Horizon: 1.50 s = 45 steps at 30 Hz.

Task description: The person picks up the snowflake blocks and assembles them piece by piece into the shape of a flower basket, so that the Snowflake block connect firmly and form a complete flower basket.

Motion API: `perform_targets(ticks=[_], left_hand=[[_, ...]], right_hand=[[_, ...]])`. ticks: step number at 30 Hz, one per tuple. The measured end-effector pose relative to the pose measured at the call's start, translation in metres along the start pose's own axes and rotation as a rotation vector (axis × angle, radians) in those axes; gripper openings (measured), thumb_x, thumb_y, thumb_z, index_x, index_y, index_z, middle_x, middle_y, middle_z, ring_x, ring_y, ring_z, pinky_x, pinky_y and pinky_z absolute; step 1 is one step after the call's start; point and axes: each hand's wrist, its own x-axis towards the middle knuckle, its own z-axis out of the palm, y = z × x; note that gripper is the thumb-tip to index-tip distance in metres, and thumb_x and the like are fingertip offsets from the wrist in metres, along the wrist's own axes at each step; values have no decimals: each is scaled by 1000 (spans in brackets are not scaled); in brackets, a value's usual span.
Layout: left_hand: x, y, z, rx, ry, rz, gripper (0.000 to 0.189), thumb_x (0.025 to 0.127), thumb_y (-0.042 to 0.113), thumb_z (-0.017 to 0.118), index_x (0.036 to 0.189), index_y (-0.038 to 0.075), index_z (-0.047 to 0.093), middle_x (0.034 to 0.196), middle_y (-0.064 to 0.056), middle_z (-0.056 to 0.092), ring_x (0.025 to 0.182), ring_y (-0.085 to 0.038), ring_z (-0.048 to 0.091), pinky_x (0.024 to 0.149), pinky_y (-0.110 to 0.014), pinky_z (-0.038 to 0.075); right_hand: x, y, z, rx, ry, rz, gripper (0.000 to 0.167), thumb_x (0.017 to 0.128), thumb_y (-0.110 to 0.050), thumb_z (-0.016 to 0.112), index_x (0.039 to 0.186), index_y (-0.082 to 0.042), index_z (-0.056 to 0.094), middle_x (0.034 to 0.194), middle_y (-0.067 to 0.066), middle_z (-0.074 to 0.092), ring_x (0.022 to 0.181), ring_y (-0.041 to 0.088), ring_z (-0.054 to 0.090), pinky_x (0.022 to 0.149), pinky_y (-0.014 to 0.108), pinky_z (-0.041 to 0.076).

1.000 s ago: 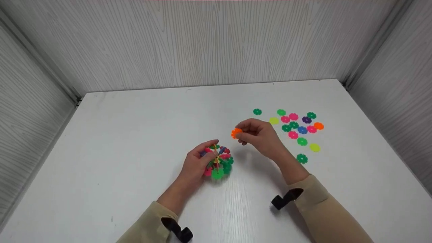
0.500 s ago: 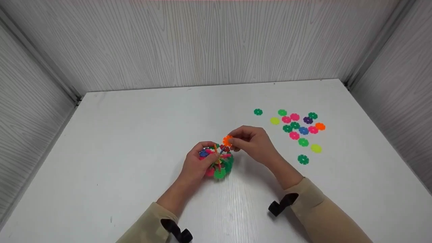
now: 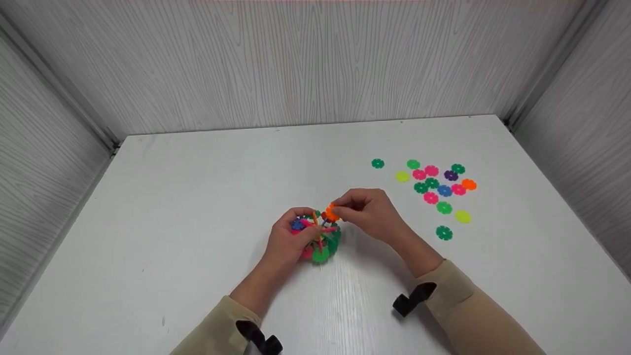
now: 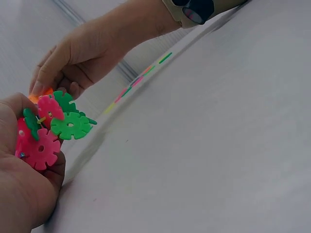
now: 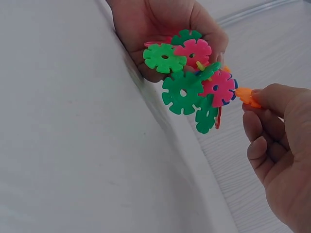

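Head view: a pale wood-grained back panel (image 3: 315,64) stands behind a white desk (image 3: 197,197), and a person's two tan sleeves, left (image 3: 219,325) and right (image 3: 478,315), reach in from the near side. The left hand (image 3: 288,236) grasps a cluster (image 5: 194,85) of notched plastic discs near the middle of the desk; its thumb lies over the top and its fingers wrap the left and far sides. Most of the cluster juts out to the right and near side of that grip, its green and pink discs fanned outward. The right hand (image 3: 367,212), just to the right and farther back, pinches a single orange disc (image 5: 248,97) between thumb and fingers. This disc sits at the left tip of its grip, up against the cluster's far right edge beside a blue piece; whether it is slotted in, I cannot tell. Loose discs (image 3: 432,183) in pink, green, yellow, blue, purple and orange lie flat on the desk's far right, well apart from the cluster.
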Motion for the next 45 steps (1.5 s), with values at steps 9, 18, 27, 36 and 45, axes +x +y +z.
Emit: perform_targets(ticks=[9, 18, 27, 36, 45], left_hand=[[-1, -1, 0, 8, -9, 11, 39, 95, 23, 79, 130, 16, 63, 129, -9, 64, 119, -28, 61, 93, -35, 61], [-1, -3, -1, 46, 21, 0, 39, 94, 22, 81, 129, 16, 64, 129, -7, 64, 121, -27, 59, 95, -33, 59], [2, -1, 0, 25, -23, -12, 51, 93, 31, 83, 138, 22, 59, 138, -4, 59, 131, -25, 54, 100, -36, 57], [2, -4, -2, -75, -47, -56, 65, 92, 24, 84, 146, 21, 48, 142, -8, 57, 133, -26, 57, 101, -37, 58], [8, -8, -2, -99, -32, -81, 66, 92, 28, 86, 142, 17, 45, 138, -14, 62, 127, -28, 63, 105, -35, 55]], right_hand=[[-1, 0, 7, -18, -17, -53, 9, 97, -8, 77, 104, -11, 83, 93, -1, 78, 74, 21, 62, 65, 22, 53], [-2, 3, 10, -16, -48, -42, 9, 99, -12, 77, 104, -10, 83, 93, -1, 78, 74, 20, 62, 65, 22, 52], [3, 9, -13, -10, -10, -1, 19, 102, -20, 74, 117, -10, 80, 105, 5, 78, 90, 25, 72, 80, 27, 60], [10, 47, -93, -223, 215, 228, 31, 105, -24, 70, 133, -10, 73, 124, 6, 72, 113, 22, 63, 92, 21, 53], [24, 70, -132, -348, 156, 419, 38, 105, -20, 69, 142, -9, 64, 137, 14, 63, 128, 32, 53, 103, 40, 53]])
